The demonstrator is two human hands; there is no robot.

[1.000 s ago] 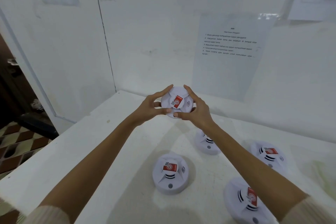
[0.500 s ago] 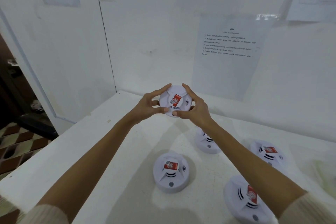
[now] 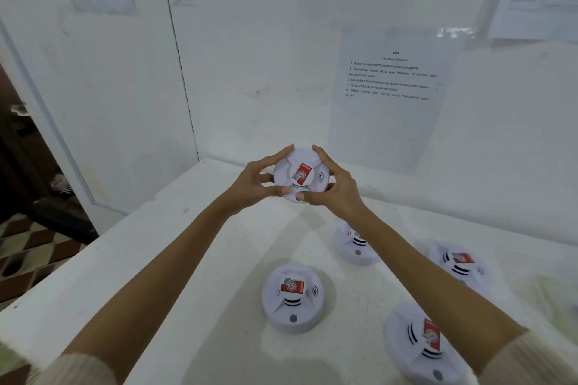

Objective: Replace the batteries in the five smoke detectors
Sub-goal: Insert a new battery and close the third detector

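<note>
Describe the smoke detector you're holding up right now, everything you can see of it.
The held smoke detector is a round white disc, plastic by its look, with a raised centre, dark vent slits and a red label bearing a small code patch. It is held above the white table, its face tilted toward the camera. The left hand and right hand grip its rim from either side, thumbs on the near edge, fingers over the far edge. Its back is hidden.

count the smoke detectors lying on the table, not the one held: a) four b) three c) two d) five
a: the table holds the middle detector, the detector behind the right forearm, the far right detector and the nearest detector; the left hand and right hand hold the fifth detector.
</note>
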